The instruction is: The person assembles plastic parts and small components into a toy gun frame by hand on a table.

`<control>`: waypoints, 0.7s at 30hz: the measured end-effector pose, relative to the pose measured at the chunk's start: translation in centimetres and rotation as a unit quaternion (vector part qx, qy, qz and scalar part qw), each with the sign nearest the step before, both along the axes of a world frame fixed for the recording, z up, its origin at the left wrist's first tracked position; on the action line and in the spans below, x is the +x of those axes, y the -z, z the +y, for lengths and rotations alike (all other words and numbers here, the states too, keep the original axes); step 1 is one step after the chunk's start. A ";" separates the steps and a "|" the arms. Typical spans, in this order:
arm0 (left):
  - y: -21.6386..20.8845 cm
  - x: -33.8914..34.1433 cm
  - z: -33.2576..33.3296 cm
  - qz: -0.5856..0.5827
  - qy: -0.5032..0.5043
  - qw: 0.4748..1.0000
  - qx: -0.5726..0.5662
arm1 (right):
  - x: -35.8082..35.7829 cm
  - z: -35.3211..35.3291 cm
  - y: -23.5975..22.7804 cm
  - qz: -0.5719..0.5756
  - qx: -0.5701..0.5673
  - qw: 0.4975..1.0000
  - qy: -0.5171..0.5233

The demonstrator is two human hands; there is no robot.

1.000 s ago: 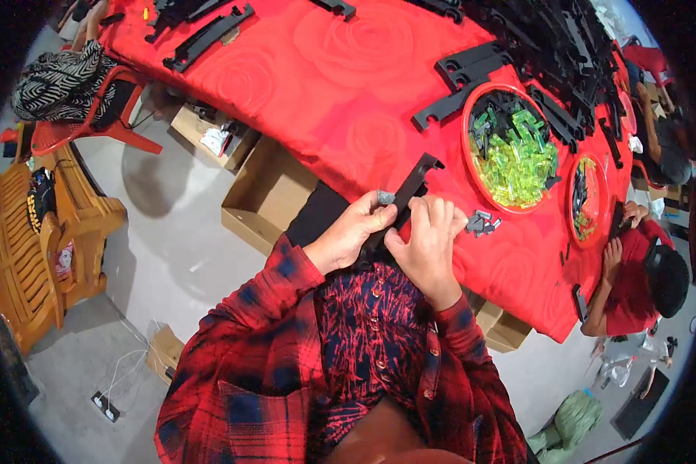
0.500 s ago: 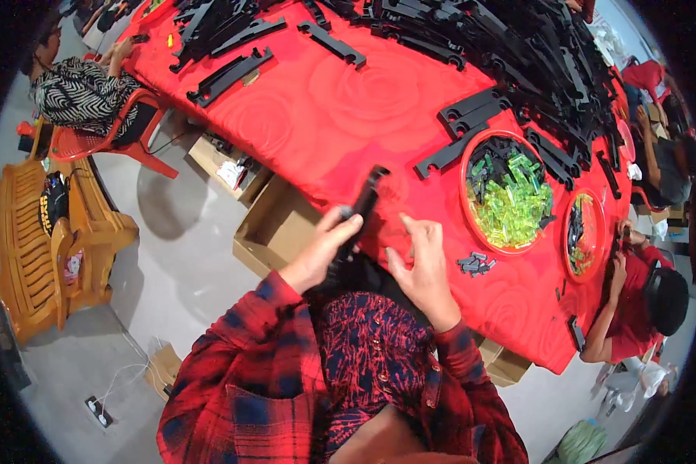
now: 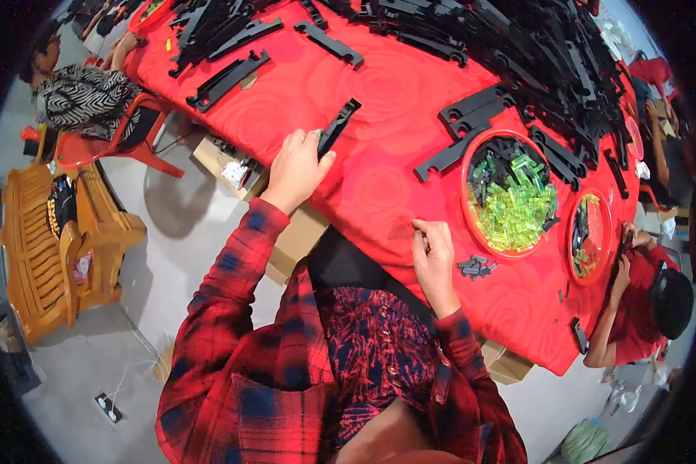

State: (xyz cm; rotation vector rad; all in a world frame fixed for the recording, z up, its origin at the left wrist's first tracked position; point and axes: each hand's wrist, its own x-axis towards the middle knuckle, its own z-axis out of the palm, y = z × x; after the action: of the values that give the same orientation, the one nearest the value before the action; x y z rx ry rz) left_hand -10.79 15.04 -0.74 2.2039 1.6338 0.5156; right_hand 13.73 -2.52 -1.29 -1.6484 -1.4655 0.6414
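My left hand [image 3: 296, 168] is over the front edge of the red-covered table [image 3: 375, 193], closed around one end of a long black plastic part [image 3: 339, 127]. The part's free end points away from me, up and to the right. Above the cloth, left of the red-rimmed basin, my right hand [image 3: 435, 261] has its fingers curled inward. Whether anything small is between those fingers cannot be made out. Nearest to it lies a small group of dark grey pieces [image 3: 477, 267]. The basin [image 3: 467, 197] holds yellow-green translucent pieces [image 3: 518, 205] and black ones.
A large heap of black plastic parts [image 3: 510, 46] covers the far side. Several more [image 3: 472, 116] lie nearer. A second red basin [image 3: 572, 232] stands right, beside a person in red [image 3: 634, 317]. Another person [image 3: 85, 100] sits left. A cardboard box [image 3: 298, 236] is below the table edge.
My left hand has carried the black part forward and left, from near my lap to over the table. My right hand has shifted slightly right, and its fingers have curled in.
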 end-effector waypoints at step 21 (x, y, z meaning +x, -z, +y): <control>1.2 0.4 -1.1 0.016 0.003 0.996 0.092 | 0.3 0.5 0.1 0.000 -0.020 0.999 -0.025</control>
State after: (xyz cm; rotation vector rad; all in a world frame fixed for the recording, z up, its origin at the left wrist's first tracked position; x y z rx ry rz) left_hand -10.44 13.95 -1.99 2.3590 1.6557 0.6560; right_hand 13.98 -2.05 -1.36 -1.6475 -1.5075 0.7029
